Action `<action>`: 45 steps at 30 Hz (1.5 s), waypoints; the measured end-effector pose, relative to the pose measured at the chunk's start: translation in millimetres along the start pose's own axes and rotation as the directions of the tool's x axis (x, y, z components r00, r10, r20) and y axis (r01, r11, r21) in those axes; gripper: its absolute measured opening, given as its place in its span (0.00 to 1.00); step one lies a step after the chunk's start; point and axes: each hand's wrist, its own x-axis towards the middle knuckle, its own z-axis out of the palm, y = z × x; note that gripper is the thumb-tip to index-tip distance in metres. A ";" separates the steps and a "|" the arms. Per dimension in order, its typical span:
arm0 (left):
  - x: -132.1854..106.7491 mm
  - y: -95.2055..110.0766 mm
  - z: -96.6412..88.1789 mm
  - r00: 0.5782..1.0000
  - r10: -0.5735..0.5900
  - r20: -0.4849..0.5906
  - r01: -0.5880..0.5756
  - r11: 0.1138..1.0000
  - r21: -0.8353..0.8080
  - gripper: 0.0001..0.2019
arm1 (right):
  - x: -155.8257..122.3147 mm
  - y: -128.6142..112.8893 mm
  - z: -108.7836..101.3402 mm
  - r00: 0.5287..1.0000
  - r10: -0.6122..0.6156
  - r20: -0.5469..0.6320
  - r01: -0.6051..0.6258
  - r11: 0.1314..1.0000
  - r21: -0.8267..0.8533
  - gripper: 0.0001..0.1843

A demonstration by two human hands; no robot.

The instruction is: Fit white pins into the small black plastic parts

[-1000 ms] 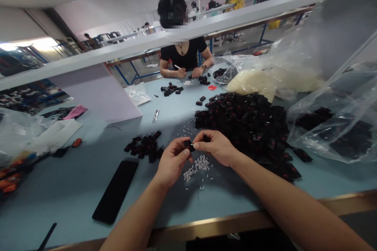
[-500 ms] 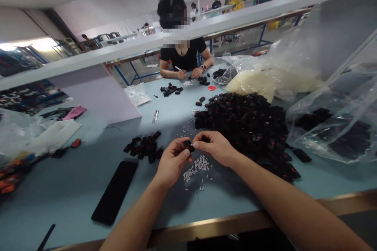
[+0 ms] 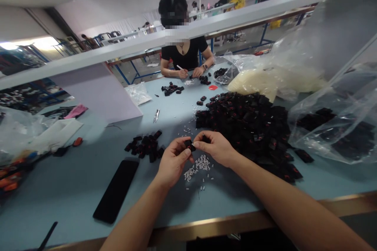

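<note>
Above the middle of the table, my left hand [image 3: 173, 161] pinches a small black plastic piece [image 3: 190, 146] with a red mark, between thumb and fingers. My right hand [image 3: 216, 147] meets it from the other side, thumb and index finger closed at the piece's edge on what looks like a tiny white piece, mostly hidden. A dark part [image 3: 206, 139] shows by the curled fingers of my right hand; whether it is held I cannot tell. Just below both hands lies a scatter of tiny white pieces [image 3: 202, 163].
A large heap of black pieces [image 3: 250, 125] spreads to the right, beside a clear plastic bag [image 3: 332, 125]. To the left lie a smaller black pile [image 3: 144, 147], a black phone-like slab [image 3: 116, 192] and thread snips [image 3: 156, 115]. A co-worker [image 3: 188, 57] sits opposite, holding a white pen-like tool.
Both hands keep nearly the same pose at the black piece. The white bit at my right fingertips shows less than before. The whole view has shifted slightly.
</note>
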 end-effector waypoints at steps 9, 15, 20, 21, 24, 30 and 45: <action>-1.0 -2.7 -4.5 0.999 0.006 0.053 -0.009 0.999 0.053 0.16 | -1.2 3.1 -4.5 0.986 0.102 0.133 -0.120 0.982 0.143 0.15; -1.5 -1.5 -10.0 0.995 -0.002 0.095 -0.014 0.986 0.167 0.16 | -1.0 10.1 -4.4 0.965 0.182 0.190 -0.227 0.941 0.252 0.19; -1.8 1.0 -9.2 0.991 -0.022 0.130 0.004 0.990 0.139 0.15 | -0.9 5.7 -4.2 0.963 0.201 0.181 -0.241 0.940 0.242 0.21; -1.9 1.1 -8.9 0.990 -0.021 0.136 0.003 0.991 0.132 0.15 | -0.8 4.7 -4.4 0.964 0.200 0.176 -0.239 0.940 0.245 0.21; -2.0 0.0 -8.7 0.988 -0.022 0.156 0.002 0.992 0.122 0.15 | -0.8 3.2 -5.6 0.957 0.209 0.204 -0.259 0.930 0.261 0.22; -2.5 -3.4 -8.5 0.991 -0.025 0.135 0.011 0.995 0.102 0.20 | -0.3 5.0 -6.8 0.942 0.215 0.256 -0.285 0.917 0.280 0.24; 0.5 4.0 -1.7 0.997 -0.076 -0.029 0.072 0.991 -0.112 0.13 | 2.7 7.6 -2.1 0.970 0.235 0.069 -0.245 0.920 0.306 0.23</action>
